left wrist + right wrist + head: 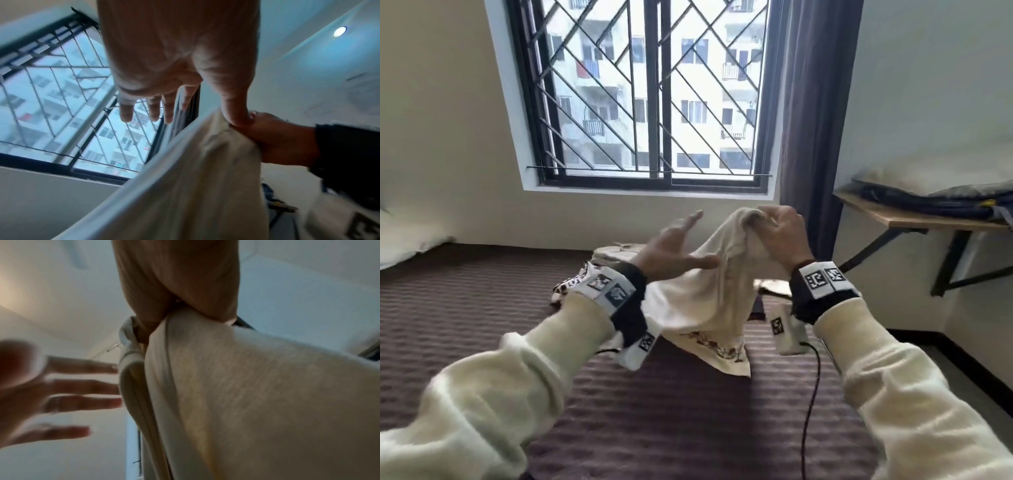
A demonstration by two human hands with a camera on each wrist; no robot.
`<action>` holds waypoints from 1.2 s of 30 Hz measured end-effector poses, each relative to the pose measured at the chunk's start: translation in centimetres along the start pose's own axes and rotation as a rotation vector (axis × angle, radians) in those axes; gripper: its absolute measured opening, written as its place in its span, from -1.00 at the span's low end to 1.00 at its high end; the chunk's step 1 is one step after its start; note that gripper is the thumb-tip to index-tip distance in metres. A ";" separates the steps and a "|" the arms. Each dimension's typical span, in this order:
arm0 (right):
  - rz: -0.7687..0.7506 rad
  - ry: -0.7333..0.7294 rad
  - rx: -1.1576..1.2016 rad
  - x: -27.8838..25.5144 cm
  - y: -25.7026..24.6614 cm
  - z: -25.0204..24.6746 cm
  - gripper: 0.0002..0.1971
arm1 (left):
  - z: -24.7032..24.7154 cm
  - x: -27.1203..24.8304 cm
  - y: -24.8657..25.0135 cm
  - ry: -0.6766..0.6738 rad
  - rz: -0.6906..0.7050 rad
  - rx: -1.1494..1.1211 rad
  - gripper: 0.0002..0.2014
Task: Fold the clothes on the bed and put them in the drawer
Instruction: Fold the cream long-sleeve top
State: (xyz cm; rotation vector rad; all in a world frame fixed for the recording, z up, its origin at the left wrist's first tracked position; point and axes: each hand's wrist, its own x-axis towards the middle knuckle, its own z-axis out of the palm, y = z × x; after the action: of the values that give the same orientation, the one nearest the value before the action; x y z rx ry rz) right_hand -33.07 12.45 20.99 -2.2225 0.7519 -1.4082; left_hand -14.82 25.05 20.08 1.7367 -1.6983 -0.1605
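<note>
Cream garment (709, 274) bunched in right hand (784, 236) grip; left hand (671, 250) released, fingers spread.

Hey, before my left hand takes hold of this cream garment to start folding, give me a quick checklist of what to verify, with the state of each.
1. Right hand grips the cream garment at its top: ok.
2. Left hand free, its fingers spread and holding nothing: ok.
3. Garment lifted off the bed: not ok, its printed lower edge touches the cover.
4. Garment hangs flat, unbunched: not ok, it is gathered under the right hand.
5. Room on the bed in front to lay it down: ok.
6. Drawer open and ready: cannot tell, no drawer in view.
</note>
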 end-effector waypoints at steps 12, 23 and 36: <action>0.004 -0.579 -0.330 -4.0 3.0 0.9 -0.78 | 1.1 -0.3 -0.4 0.420 -0.074 -0.394 -0.69; 0.481 -0.053 0.504 -1.4 -0.5 0.8 -0.82 | 0.9 -1.8 -1.9 0.139 -0.065 0.058 -0.13; 0.293 -0.366 0.573 -5.5 -0.6 2.7 -0.41 | 2.1 -2.3 -2.4 0.361 -0.212 -0.434 -0.73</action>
State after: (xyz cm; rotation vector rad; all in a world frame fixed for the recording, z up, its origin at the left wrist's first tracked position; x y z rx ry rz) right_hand -32.38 16.55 16.43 -1.7590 0.4479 -0.8927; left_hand -14.27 26.18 16.37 1.5038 -1.1209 -0.2705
